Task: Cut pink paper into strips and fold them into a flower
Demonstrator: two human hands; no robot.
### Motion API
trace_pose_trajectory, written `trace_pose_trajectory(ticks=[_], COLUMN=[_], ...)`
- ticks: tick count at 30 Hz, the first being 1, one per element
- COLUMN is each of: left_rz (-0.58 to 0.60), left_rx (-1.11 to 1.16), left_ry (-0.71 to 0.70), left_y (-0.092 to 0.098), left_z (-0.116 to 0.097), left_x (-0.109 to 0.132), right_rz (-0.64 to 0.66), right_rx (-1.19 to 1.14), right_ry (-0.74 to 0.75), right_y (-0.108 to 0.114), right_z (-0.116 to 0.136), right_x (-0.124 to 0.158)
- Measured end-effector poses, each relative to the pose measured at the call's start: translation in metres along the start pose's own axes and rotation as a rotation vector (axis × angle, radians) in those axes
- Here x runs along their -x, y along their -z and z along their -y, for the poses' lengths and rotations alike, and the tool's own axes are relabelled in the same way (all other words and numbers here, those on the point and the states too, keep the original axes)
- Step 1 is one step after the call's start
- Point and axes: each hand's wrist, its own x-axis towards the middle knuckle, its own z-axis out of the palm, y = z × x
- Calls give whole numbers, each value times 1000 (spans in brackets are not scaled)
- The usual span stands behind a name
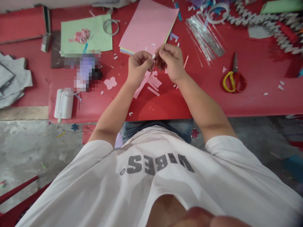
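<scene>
My left hand [140,66] and my right hand [172,61] meet over the red table, fingertips nearly touching. Thumb and finger of each are pinched together. A small white strip [153,56] shows at the left fingertips; whether it is paper or tape I cannot tell. What the right fingers pinch is hidden. Below the hands lie cut pink paper strips [155,82], and a pink flower-shaped cutout [110,83] rests to the left. Just beyond the hands is a stack of coloured paper [149,26], pink on top.
Scissors [234,77] with yellow and red handles lie right. Clear plastic strips [204,37] and a tape roll [218,13] are behind them. On the left are green paper [94,37] with pink scraps, another tape roll [111,27] and a white power bank [63,104].
</scene>
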Motion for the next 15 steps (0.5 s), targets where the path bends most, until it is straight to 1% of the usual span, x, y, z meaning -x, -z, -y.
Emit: trace_pose_trajectory(ticks=[3,6,10,15], left_rz=[-61,-97,-122,-108], left_rx=[110,163,122,26], left_ry=[-21,-42,-47,-67], left_y=[0,-1,-3,-6], left_z=[9,15,17,18], left_x=[-4,-8,-7,-5], right_rz=[-20,-68,-115,-55], right_rx=[-39,33,140,11], right_ry=[25,-3,-81,-104], right_y=[1,0,-2,-4], right_z=[7,18,25,24], right_x=[1,4,6,5])
